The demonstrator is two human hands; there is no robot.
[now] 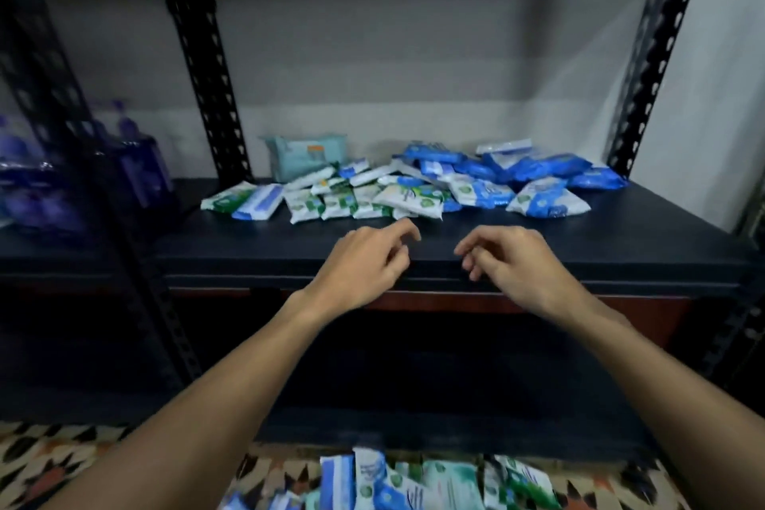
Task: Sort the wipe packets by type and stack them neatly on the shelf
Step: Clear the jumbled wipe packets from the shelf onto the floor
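Two hands: left hand (364, 265) and right hand (513, 261). One teal pack (302, 155) lies at 11 o'clock of the shelf pile. The pile's 9 o'clock half holds at least seven green packets (407, 197), and its 3 o'clock half at least eight blue packets (550, 166); overlap hides the exact count. At least five floor packets (439, 480) lie at 6 o'clock. At least three bottles (140, 161), blurred, stand at 9 o'clock.
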